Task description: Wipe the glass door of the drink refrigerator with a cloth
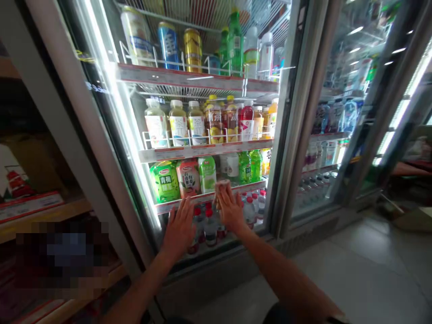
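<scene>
My right hand lies flat against a crumpled, pinkish-brown cloth, pressing it to the glass door of a lit drinks fridge. The cloth shows only at the fingertips and along the hand's edge; the rest is covered. To its left, my left hand is open, fingers stretched upward and holding nothing. It is at the glass, though whether it touches I cannot tell. Behind the hands are bottles with red caps on the lowest level. Above them stand a green jug and a pink jug.
Upper fridge shelves hold tea bottles and cans. A metal door frame separates this fridge from another one on the right. Dark shelving stands at the left. Tiled floor stretches to the lower right, with a cardboard box.
</scene>
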A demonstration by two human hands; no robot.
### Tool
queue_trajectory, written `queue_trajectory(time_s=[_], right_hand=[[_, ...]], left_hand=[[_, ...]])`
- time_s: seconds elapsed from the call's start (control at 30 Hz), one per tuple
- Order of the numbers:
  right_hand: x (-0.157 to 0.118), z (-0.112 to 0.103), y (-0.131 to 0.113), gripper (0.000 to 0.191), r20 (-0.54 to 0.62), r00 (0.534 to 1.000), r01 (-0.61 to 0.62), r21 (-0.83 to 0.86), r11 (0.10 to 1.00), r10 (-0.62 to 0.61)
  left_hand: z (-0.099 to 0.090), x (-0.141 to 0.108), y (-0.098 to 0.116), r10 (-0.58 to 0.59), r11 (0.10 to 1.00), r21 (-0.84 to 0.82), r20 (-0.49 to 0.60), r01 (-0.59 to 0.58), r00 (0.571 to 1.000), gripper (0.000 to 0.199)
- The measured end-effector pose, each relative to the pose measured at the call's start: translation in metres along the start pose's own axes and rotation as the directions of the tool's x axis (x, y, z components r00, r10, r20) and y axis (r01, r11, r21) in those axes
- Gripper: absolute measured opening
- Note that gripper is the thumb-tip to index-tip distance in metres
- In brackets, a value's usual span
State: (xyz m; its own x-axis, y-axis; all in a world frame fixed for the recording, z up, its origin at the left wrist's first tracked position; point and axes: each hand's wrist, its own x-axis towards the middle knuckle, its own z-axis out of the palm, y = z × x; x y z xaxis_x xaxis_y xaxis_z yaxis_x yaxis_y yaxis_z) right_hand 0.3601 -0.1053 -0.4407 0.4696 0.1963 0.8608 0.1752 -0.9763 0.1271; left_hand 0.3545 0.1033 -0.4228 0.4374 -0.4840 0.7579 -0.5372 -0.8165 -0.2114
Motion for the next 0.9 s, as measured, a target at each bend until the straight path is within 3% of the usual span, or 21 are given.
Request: queue_trajectory(time_s=[0.1, 0.27, 0.47, 0.67, 0.9], right_hand=[[0.008, -0.001, 0.009, 0.056, -0.050, 0.991, -0.127, -0.023, 0.992, 0.126], [-0.020, 0.004, 0.024, 0.059, -0.006, 1.000, -0.014, -0.020, 1.000, 0.014], [0.008, -0.005, 0.047, 0.057, -0.064, 0.981, -0.186, -0.038, 0.982, 0.183], [-0.031, 0.000, 0.062, 0.071, 0.058, 0.992, -0.111, -0.061, 0.992, 0.115], [-0.014, -0.002, 0.095, 0.057, -0.113, 0.975, -0.201, -0.109, 0.973, 0.189]], left_hand=[[0.000, 0.009, 0.006, -0.006, 0.999, -0.034, 0.025, 0.007, 1.000, 0.057], [0.002, 0.019, 0.012, 0.032, 0.998, -0.048, -0.002, -0.032, 0.999, 0.060], [0.003, 0.039, 0.018, 0.042, 0.998, -0.036, -0.004, -0.042, 0.999, 0.056], [0.006, 0.044, 0.023, 0.072, 0.997, -0.025, 0.015, -0.071, 0.997, 0.058], [0.014, 0.054, 0.027, 0.058, 0.998, -0.033, -0.005, -0.058, 0.998, 0.056]])
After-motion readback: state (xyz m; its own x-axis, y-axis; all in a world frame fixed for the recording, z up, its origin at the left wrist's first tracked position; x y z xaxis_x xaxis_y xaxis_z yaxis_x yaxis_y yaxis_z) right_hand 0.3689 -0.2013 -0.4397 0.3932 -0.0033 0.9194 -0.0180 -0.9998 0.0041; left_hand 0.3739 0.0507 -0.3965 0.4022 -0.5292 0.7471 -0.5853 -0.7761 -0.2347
